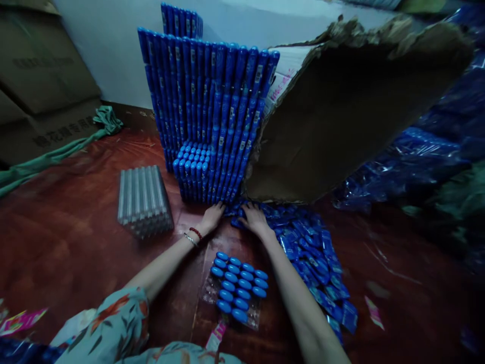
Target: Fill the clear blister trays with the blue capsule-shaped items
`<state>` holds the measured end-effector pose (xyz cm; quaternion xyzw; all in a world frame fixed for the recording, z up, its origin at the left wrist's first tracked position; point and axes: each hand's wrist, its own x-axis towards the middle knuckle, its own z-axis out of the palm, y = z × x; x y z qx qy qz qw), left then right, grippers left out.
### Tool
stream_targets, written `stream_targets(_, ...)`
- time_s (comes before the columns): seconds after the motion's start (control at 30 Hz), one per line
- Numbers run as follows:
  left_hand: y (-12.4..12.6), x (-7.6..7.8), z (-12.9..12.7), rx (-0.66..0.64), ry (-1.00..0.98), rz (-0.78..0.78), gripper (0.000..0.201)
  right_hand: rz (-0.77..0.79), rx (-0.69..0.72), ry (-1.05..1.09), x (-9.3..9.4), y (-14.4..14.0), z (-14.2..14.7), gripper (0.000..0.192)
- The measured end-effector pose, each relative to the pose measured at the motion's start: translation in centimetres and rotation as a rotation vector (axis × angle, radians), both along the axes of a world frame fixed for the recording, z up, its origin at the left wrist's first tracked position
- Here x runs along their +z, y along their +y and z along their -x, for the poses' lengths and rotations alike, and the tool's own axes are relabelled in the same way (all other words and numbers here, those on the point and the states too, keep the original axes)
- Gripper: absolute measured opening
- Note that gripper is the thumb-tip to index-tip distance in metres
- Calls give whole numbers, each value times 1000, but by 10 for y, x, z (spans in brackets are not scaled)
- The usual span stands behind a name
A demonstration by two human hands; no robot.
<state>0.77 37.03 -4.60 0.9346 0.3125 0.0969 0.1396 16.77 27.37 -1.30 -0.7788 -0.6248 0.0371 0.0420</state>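
Observation:
My left hand (212, 218) reaches to the foot of a tall stack of blue tubes (237, 116), its partly visible fingers stretched toward small blue packets. Over the near end of a loose pile of blue packets (308, 247), my right hand (255, 220) lies with its fingers apart. Neither hand visibly grips anything. Between my forearms, a group of blue oval-topped pieces (233, 283) stands in rows on a clear plastic sheet (254, 319). A shorter block of blue tubes (192, 167) fits against the tall stack's front.
A bundle of clear tubes (144, 199) stands left of my left hand. A torn cardboard box (341, 126) opens above the packets. Brown cartons (45, 65) and a green cloth strip (64, 151) are at left. Blue plastic-wrapped bundles (401, 156) lie at right on the reddish floor (76, 222).

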Motion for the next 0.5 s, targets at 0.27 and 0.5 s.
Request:
stream_targets(0.27,-17,-13,55,-35,42,109,38,-152,8,97,-21,-79,17,17)
stream_targets(0.5,-58,-6,122,47,-310,275,41,-688,-412,524,-24,-175,11,33)
